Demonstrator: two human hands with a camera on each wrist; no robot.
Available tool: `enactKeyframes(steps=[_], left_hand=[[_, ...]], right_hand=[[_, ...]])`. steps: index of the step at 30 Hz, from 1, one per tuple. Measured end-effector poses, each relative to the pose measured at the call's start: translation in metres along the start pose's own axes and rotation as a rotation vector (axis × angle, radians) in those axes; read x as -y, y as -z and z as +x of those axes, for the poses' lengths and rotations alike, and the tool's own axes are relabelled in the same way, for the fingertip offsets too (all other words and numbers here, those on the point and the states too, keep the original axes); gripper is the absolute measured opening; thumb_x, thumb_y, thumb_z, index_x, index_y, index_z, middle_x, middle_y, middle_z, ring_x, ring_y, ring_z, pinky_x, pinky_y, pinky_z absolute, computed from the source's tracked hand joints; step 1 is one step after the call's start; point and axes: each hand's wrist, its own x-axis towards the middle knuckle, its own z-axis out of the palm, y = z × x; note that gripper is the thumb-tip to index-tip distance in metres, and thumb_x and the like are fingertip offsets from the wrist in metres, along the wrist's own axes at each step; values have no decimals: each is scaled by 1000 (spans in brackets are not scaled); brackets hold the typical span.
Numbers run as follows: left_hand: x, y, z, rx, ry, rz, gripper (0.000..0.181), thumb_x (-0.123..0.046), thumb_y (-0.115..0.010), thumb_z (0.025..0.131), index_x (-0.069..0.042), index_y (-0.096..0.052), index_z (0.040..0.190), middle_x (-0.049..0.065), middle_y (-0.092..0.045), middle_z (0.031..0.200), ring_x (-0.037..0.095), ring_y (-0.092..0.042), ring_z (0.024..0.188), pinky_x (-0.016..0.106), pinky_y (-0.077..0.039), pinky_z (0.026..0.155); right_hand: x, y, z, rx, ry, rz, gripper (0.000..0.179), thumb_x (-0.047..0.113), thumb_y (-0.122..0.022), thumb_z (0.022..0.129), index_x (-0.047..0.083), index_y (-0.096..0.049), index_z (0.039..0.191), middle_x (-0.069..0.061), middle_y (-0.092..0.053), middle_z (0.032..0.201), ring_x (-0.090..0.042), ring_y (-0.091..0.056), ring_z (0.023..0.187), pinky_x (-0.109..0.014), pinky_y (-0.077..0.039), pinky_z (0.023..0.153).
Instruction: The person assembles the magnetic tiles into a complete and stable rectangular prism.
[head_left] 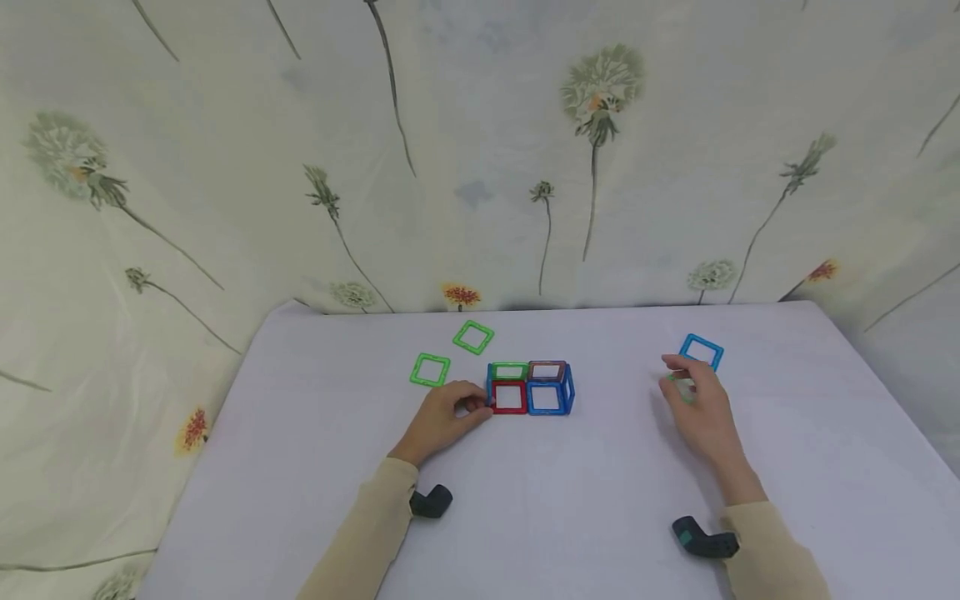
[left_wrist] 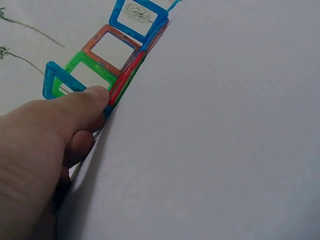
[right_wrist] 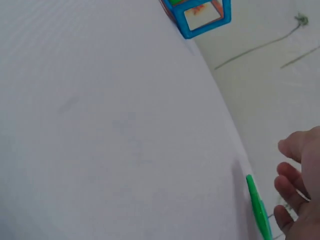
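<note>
A small box-like structure of square frame tiles in red (head_left: 510, 412), green, reddish brown (left_wrist: 89, 46) and blue stands on the table. At its left end, my left hand (head_left: 447, 417) pinches an upright blue tile (left_wrist: 48, 82) between thumb and fingers; part of that tile is hidden by the thumb. Out to the right, my right hand (head_left: 701, 408) hovers with bent, spread fingers over a loose green tile (right_wrist: 257, 207). The hand looks apart from it and holds nothing. A loose blue tile (head_left: 718, 358) lies just beyond the right fingers.
Two loose green tiles, one nearer (head_left: 413, 369) and one farther (head_left: 483, 347), lie beyond my left hand. White cloth covers the table (head_left: 570, 500). A flower-printed curtain (head_left: 480, 242) hangs behind the far edge. Dark wrist devices (head_left: 432, 502) sit by both sleeves.
</note>
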Motion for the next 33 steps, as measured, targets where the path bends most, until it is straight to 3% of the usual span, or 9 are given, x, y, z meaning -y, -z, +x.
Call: enactKeyframes(steps=[7,16,27,33], left_hand=[[0,-1,1,-6,-3,18,20,-29,-71,85,-19,-68,101,-9,-65,89,3,-55,80,20,-49,75],[0,-1,1,-5,7,12,20,-28,-71,85,-18,-68,101,-9,-65,90,4,-55,80,20,-49,75],[-1,-3,0,-17,2,47,20,-28,-70,85,-19,-68,102,-9,-64,89,4,-54,80,20,-49,75],[0,-3,0,-22,8,53,19,-28,-71,85,-19,-68,101,-10,-63,88,3,-53,80,20,-49,74]], right_hand=[[-10,12,1,-72,-152,-33,37,22,-46,98,9,-51,132,-13,-52,121,-26,-46,108,-31,-32,77],[-23,18,0,-79,-383,-64,42,27,-42,98,7,-49,134,-19,-49,126,-34,-43,116,-47,-36,86],[-26,22,-1,-34,-387,-115,46,31,-47,96,1,-53,130,-25,-46,124,-38,-44,111,-46,-38,81],[-23,22,-2,-13,-380,-170,45,31,-52,95,-1,-56,126,-24,-47,118,-36,-46,102,-35,-34,71]])
